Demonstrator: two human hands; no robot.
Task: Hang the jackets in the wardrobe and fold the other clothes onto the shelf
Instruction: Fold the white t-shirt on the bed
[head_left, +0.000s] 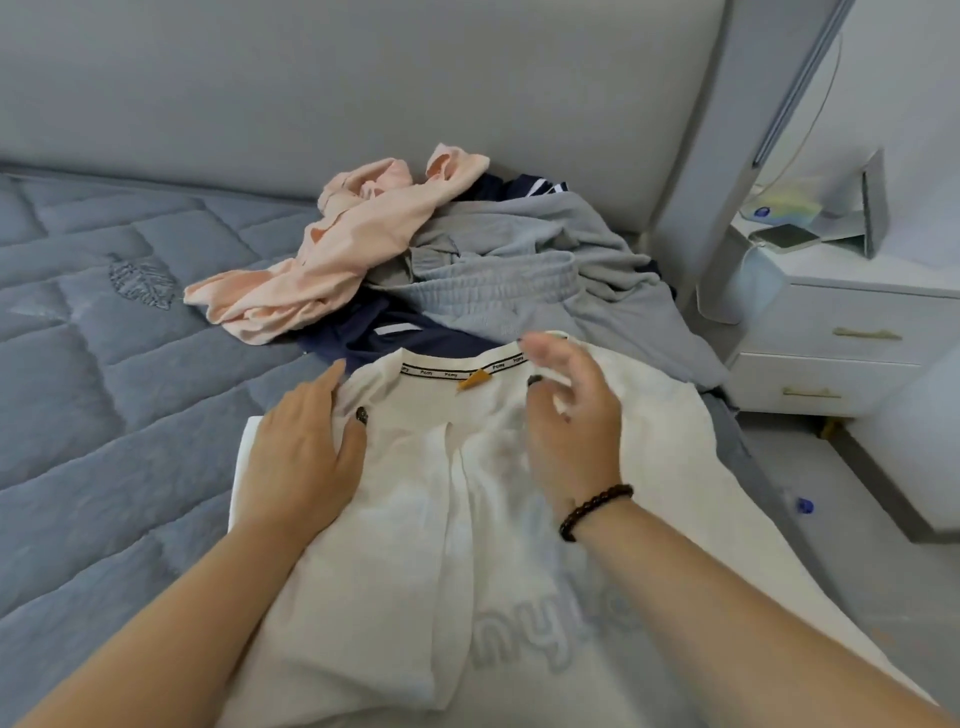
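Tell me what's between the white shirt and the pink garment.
Head view: a navy garment lies between the white shirt and the pink garment, partly under both.

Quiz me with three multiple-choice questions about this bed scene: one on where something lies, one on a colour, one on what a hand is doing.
1. Where does the peach garment lie?
A. on the clothes pile's left side
B. on the nightstand
C. on the floor

2. What colour is the shirt being folded?
A. navy
B. cream white
C. red

3. How is the left hand?
A. clenched in a fist
B. lying flat on the shirt
C. holding a hanger

Answers: 1 A, it drapes leftward onto the mattress. 2 B, pale fabric. 3 B, fingers lie straight.
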